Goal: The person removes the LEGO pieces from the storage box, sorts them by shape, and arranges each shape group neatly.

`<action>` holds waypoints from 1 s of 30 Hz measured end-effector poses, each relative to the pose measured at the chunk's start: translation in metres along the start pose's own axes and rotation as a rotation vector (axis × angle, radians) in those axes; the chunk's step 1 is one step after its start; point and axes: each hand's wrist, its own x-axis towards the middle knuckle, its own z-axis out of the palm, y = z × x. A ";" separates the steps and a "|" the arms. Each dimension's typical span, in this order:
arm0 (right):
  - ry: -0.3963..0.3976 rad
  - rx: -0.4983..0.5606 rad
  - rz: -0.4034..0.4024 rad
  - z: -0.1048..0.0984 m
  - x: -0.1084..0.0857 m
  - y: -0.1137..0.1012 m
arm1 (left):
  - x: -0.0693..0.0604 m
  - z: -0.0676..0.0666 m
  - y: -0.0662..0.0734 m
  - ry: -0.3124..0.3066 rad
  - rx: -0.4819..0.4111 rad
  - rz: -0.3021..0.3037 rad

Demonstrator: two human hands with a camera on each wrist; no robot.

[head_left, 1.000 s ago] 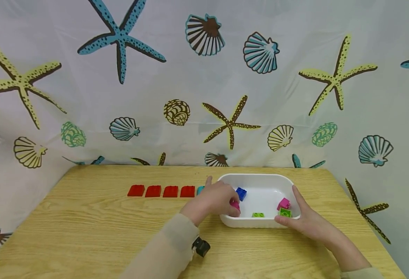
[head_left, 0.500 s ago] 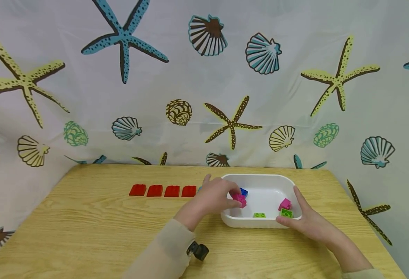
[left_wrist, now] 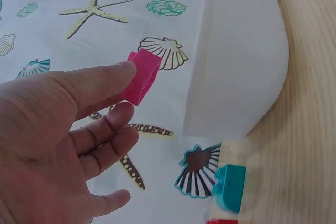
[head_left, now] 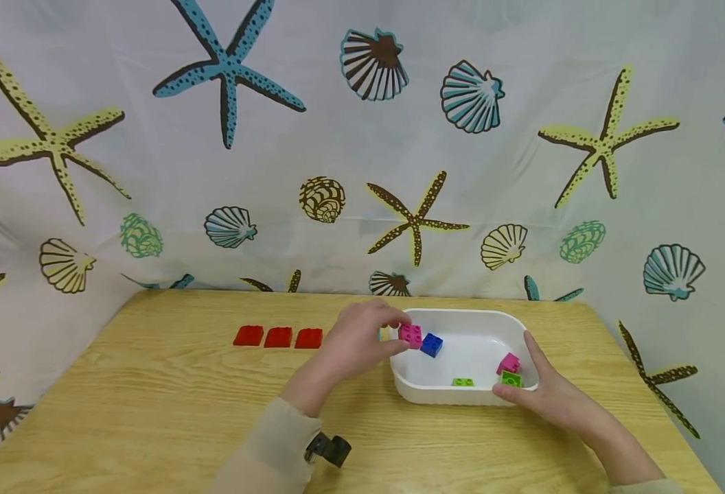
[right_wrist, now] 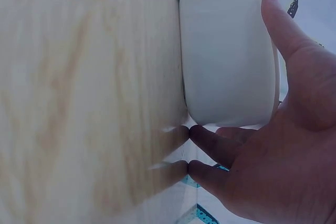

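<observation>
My left hand [head_left: 359, 339] pinches a pink toy brick [head_left: 410, 335] between thumb and fingertips, raised at the left rim of a white tub [head_left: 461, 396]. In the left wrist view the pink brick [left_wrist: 142, 77] is between thumb and index finger; the other fingers are loosely bent. My right hand [head_left: 550, 391] holds the tub's right end, thumb at the front rim. From the right wrist, this hand [right_wrist: 294, 145] has its fingers low against the tub's end wall [right_wrist: 228, 51]. Inside lie a blue brick [head_left: 432, 345], another pink brick [head_left: 509, 364] and two green bricks [head_left: 511, 379].
Red bricks [head_left: 279, 337] stand in a row on the wooden table [head_left: 171, 412], left of the tub. A teal brick [left_wrist: 231, 187] sits near the tub's left end, mostly behind my left hand in the head view. A shell-patterned cloth [head_left: 313, 261] hangs behind the table.
My left hand has lifted the pink brick from the tub's left part and moved it up and left to the rim. It now covers the rightmost red brick. My right hand stays on the tub.
</observation>
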 end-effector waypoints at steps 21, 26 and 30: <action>-0.009 0.033 -0.056 0.000 0.000 0.004 | -0.030 -0.009 -0.044 0.063 0.034 -0.107; -0.010 0.029 -0.070 0.000 0.000 0.004 | -0.028 0.002 -0.046 0.002 0.014 -0.158; -0.008 0.018 -0.055 0.000 0.000 0.004 | -0.028 0.009 -0.048 -0.036 -0.005 -0.184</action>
